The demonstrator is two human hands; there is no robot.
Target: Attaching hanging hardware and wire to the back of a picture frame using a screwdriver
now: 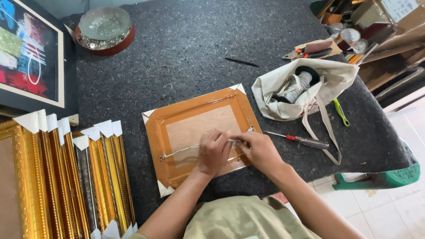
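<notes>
A picture frame (177, 116) lies face down on the dark felt table (186, 48), its back sealed with brown tape and its corners capped with white card. A thin silver hanging wire (179, 152) runs across the back from a fixing at the left to one at the right. My left hand (213, 152) pinches the wire near the frame's middle. My right hand (258, 149) grips the same wire just to the right, fingertips touching the left hand.
A red-handled screwdriver (302, 140) lies right of the frame. A cream cloth bag (325, 84) holds a spool of wire (297, 86). Several gold frames (66, 177) stand at the left. A bowl (104, 27), a painting (26, 53) and pliers (310, 52) sit further off.
</notes>
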